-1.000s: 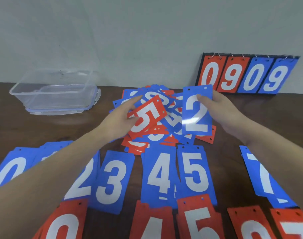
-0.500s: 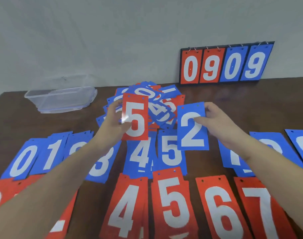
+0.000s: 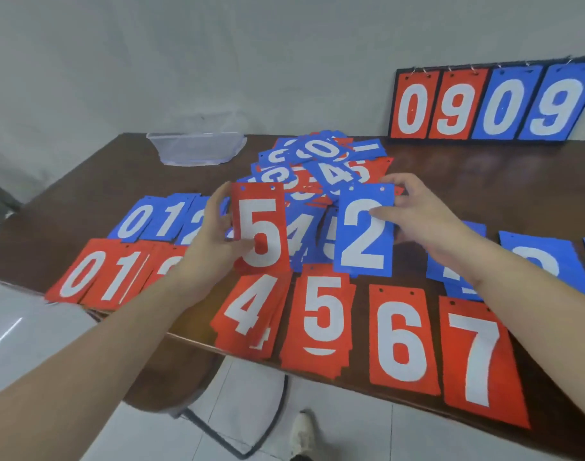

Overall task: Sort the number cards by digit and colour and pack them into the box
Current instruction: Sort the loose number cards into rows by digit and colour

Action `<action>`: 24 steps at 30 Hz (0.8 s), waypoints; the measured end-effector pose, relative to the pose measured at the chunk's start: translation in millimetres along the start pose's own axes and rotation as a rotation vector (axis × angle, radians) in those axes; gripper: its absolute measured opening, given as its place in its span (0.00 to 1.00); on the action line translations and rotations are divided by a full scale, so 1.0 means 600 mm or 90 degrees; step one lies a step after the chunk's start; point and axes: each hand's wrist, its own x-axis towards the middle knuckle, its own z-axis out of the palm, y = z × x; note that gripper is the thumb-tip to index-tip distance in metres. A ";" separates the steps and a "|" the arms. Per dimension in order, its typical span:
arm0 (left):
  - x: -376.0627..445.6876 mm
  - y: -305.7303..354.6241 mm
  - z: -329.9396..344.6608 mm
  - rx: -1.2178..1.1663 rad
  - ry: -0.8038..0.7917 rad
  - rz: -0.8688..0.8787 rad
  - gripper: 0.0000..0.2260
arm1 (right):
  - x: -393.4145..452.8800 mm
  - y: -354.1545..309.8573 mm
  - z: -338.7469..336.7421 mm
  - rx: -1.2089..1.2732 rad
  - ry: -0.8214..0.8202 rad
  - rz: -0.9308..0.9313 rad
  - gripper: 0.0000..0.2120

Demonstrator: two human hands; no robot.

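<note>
My left hand (image 3: 214, 237) pinches a red 5 card (image 3: 261, 229) upright above the table. My right hand (image 3: 414, 214) pinches a blue 2 card (image 3: 364, 232) beside it. Behind both lies a mixed pile of unsorted cards (image 3: 321, 164). A row of blue cards lies on the table, from blue 0 (image 3: 134, 221) rightward. A row of red cards runs along the near edge: red 0 (image 3: 81, 272), red 4 (image 3: 251, 314), a red 5 stack (image 3: 321, 324), red 6 (image 3: 401, 341), red 7 (image 3: 477, 357). The clear plastic box (image 3: 198, 148) stands at the far left.
A scoreboard stand (image 3: 491, 104) showing 0 9 0 9 leans against the wall at the back right. The dark wooden table (image 3: 484, 181) has its near edge under the red row. Below it are a chair (image 3: 184, 387) and a shoe (image 3: 302, 430) on the tiled floor.
Both hands have lifted their cards off the pile and drawn them towards me. The red 5 now stands upright. The camera has tilted down, showing the near red row.
</note>
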 end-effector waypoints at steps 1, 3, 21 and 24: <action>-0.012 -0.003 -0.008 0.006 0.020 -0.004 0.39 | 0.000 -0.003 0.009 -0.009 -0.010 -0.003 0.19; -0.031 -0.011 -0.028 0.013 0.056 -0.014 0.40 | 0.000 -0.011 0.031 -0.027 -0.024 -0.010 0.18; 0.052 -0.102 -0.310 -0.083 0.088 -0.060 0.39 | 0.166 -0.083 0.358 -0.016 -0.081 0.039 0.20; 0.071 -0.121 -0.349 -0.090 0.081 -0.068 0.37 | 0.201 -0.095 0.410 -0.031 -0.085 0.050 0.20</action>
